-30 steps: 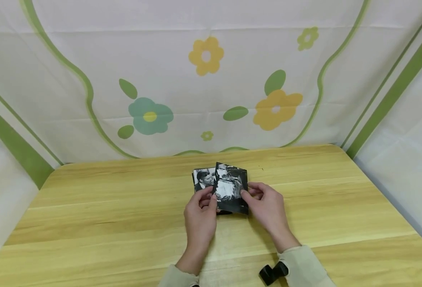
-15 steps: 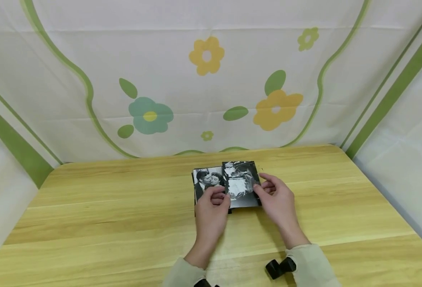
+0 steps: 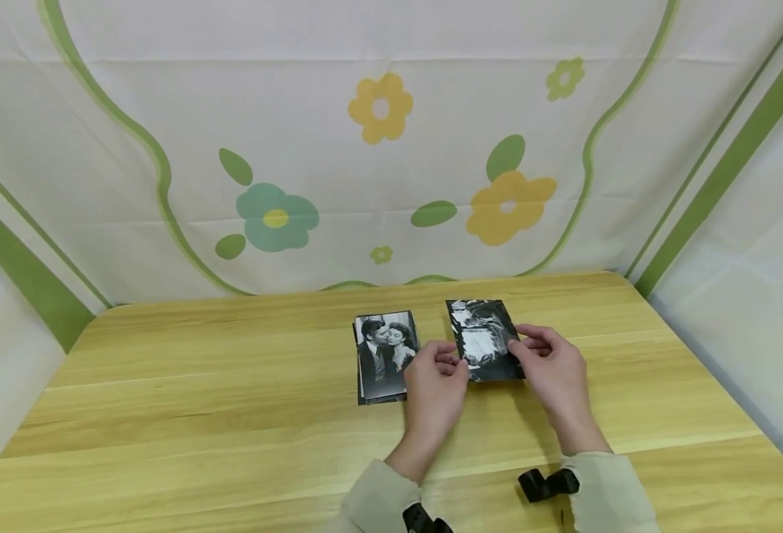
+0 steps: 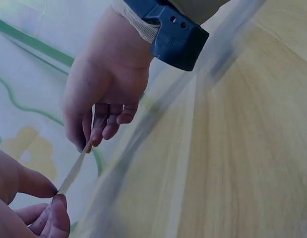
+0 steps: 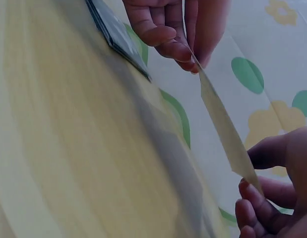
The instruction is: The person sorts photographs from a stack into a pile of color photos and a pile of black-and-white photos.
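A black-and-white photo (image 3: pixel 483 344) is held between my two hands, to the right of a photo stack. My left hand (image 3: pixel 437 385) pinches its left edge near the lower corner, and my right hand (image 3: pixel 554 374) pinches the right edge. In the right wrist view the photo (image 5: pixel 220 124) appears nearly edge-on, raised off the table, its pale back showing. On the stack (image 3: pixel 386 355) the top picture is a black-and-white shot of a couple in close embrace. My left hand stands just beside the stack's right edge. Parts of the curled fingers are hidden behind the photo.
The wooden table (image 3: pixel 198 414) spreads around both hands. Behind it hangs a pale cloth (image 3: pixel 338 44) printed with flowers, with more cloth at both sides. Black wrist devices (image 3: pixel 548 485) sit at the sleeves.
Both hands have carried the photo to the right, from over the stack to beside it. The couple picture on top of the stack is now uncovered.
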Demonstrator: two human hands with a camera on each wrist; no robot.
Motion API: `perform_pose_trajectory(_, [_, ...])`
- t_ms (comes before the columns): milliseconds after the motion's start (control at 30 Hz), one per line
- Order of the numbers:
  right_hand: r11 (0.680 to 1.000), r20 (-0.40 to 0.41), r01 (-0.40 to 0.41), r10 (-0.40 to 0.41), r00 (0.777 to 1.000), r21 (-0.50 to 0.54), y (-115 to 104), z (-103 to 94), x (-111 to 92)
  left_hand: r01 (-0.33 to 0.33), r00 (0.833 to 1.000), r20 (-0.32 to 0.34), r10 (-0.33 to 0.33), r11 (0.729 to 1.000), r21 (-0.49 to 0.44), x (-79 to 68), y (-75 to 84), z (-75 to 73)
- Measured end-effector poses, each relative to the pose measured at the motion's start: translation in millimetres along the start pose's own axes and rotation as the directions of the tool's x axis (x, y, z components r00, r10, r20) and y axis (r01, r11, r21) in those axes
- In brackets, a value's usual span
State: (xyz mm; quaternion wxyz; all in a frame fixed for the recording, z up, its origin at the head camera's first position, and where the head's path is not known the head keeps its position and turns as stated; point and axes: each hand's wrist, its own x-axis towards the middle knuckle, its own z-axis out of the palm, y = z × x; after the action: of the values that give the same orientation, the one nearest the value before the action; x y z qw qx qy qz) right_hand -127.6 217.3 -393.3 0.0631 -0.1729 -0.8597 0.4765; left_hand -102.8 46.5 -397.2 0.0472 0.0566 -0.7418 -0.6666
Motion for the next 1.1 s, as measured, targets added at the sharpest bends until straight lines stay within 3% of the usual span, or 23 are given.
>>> perform_pose_trajectory(200, [0.992,0.025,0.008,-0.005,1.0,-0.126,14.1,-0.8,7.4,-0.022,0.998,0.061,0.016,0.995,0.096,0.0,-6.5,8.6])
perform_pose_trajectory(367, [0.969,0.021,0.087,-0.084,0.996,-0.232,24.6,3.8,10.8,-0.052,0.996,0.088,0.03,0.963,0.264,-0.2,-10.1,13.7])
perform_pose_trajectory(467, [0.954,0.019,0.106,-0.105,0.994,-0.28,27.0,6.8,12.1,-0.048,0.997,0.075,0.025,0.946,0.32,-0.6,-11.3,16.3])
perform_pose_trajectory(700, [0.939,0.01,0.124,-0.127,0.992,-0.322,24.8,10.9,13.7,-0.05,0.999,0.031,0.042,0.934,0.353,-2.1,-11.9,18.5])
perform_pose_trajectory(1100, [0.938,-0.045,0.123,-0.145,0.988,-0.323,27.5,14.2,13.0,-0.046,0.999,0.032,0.037,0.931,0.363,-1.9,-14.1,23.7])
